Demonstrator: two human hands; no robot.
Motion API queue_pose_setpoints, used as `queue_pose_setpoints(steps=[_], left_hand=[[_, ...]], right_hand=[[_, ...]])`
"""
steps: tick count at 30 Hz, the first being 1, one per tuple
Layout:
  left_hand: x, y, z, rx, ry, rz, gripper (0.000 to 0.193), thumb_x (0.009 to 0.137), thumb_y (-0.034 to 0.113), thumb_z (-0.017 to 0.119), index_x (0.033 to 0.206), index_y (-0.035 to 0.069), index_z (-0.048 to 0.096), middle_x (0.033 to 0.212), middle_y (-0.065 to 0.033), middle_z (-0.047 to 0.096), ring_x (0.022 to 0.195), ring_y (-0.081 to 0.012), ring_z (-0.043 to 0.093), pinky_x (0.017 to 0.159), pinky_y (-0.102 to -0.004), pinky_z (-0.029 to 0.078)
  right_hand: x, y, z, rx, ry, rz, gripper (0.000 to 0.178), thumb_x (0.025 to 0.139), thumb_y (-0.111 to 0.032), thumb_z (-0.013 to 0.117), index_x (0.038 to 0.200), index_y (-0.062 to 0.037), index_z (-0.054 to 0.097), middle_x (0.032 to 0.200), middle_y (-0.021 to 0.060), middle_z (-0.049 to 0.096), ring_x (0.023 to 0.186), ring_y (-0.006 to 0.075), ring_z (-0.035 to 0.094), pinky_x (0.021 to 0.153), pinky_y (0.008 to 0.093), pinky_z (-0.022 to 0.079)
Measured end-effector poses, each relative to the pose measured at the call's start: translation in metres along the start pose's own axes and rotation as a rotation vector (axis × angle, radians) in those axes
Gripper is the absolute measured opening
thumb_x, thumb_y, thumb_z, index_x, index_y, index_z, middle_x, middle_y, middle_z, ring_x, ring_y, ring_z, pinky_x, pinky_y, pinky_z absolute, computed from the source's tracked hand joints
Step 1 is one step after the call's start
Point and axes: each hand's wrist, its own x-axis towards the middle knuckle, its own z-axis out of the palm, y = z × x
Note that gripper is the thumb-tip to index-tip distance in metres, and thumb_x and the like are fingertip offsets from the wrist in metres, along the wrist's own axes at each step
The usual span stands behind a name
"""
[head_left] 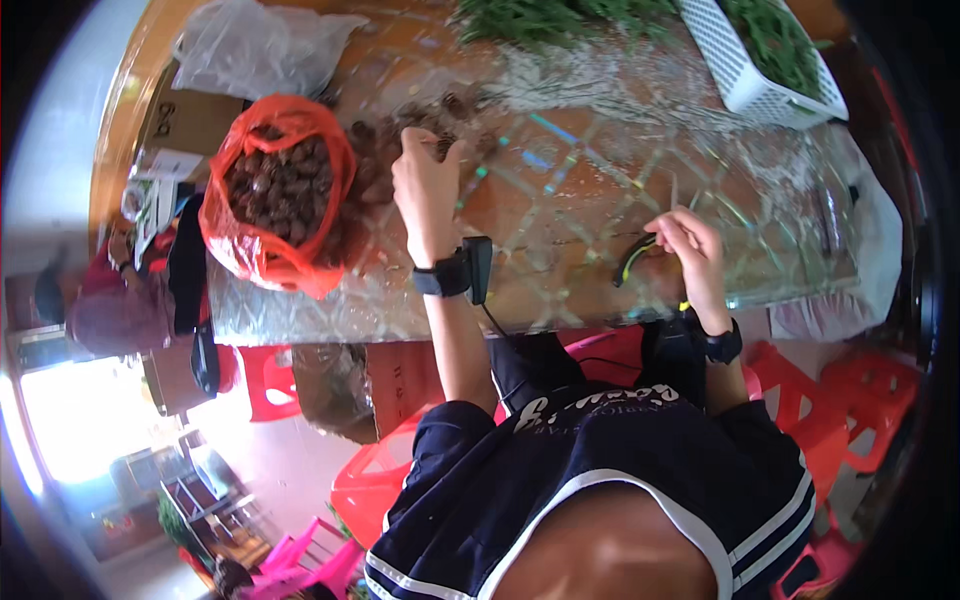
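Observation:
My left hand (428, 190) reaches over the table with its fingers closed around a small brown pine cone (443, 148). More brown pine cones (372, 178) lie loose just left of that hand. Farther left, an orange-red plastic bag (345, 165) gapes at the top, full of pine cones (280, 190). My right hand (692, 250), above the table's near edge, is closed on what look like pliers with black and yellow handles (632, 260). Their jaws are not clearly visible.
A patterned clear sheet covers the wooden table (560, 210). At the far right stands a white perforated basket (755, 85) of green sprigs; loose greenery (560, 18) and thin pale stems (610, 85) lie beside it. A clear plastic bag (262, 50) and cardboard box (180, 125) are far left.

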Motion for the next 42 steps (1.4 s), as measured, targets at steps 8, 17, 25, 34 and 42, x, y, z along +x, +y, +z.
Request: queue_pose_setpoints(steps=[8,17,25,34,42], left_hand=[[-0.007,-0.034,-0.050,0.161,0.169,-0.255,0.035,0.075,0.031,0.065,0.091,0.002,0.056,0.080,-0.0166,0.062,0.073,-0.0312,0.060,0.066,-0.0376,0.046],[-0.004,-0.108,-0.063,0.354,0.138,-0.226,0.028,0.073,0.027,0.065,0.088,0.004,0.059,0.075,-0.0140,0.062,0.074,-0.0299,0.060,0.066,-0.0379,0.046],[-0.004,-0.100,-0.063,0.399,0.039,-0.308,0.028,0.074,0.025,0.062,0.092,0.007,0.050,0.079,-0.0176,0.061,0.077,-0.0373,0.058,0.066,-0.0424,0.045],[-0.004,-0.101,-0.066,0.382,-0.077,-0.263,0.028,0.079,0.025,0.054,0.099,0.011,0.041,0.080,-0.0230,0.059,0.079,-0.0432,0.056,0.064,-0.0486,0.043],[-0.010,-0.108,-0.070,0.268,0.023,-0.175,0.019,0.082,0.020,0.052,0.093,0.009,0.043,0.074,-0.0217,0.059,0.070,-0.0381,0.059,0.059,-0.0443,0.044]], right_hand=[[-0.002,0.000,0.000,0.004,0.010,0.009,0.019,0.087,-0.012,0.049,0.080,0.0025,0.058,0.072,0.0003,0.051,0.066,0.0055,0.044,0.059,0.0192,0.032],[0.001,0.004,-0.004,-0.007,-0.014,0.009,0.019,0.087,-0.011,0.047,0.080,0.0024,0.057,0.074,0.0006,0.051,0.067,0.0057,0.044,0.059,0.0191,0.031],[-0.002,0.002,-0.003,-0.024,-0.006,0.006,0.019,0.087,-0.011,0.048,0.079,0.0031,0.058,0.072,0.0009,0.050,0.065,0.0058,0.044,0.058,0.0194,0.032],[0.003,0.006,-0.006,-0.037,-0.003,-0.028,0.018,0.085,-0.013,0.052,0.078,0.0020,0.060,0.071,0.0014,0.054,0.064,0.0062,0.048,0.058,0.0193,0.036],[0.002,0.010,-0.005,0.018,-0.019,-0.055,0.018,0.085,-0.014,0.053,0.080,0.0021,0.061,0.072,0.0024,0.057,0.064,0.0064,0.049,0.057,0.0206,0.038]])
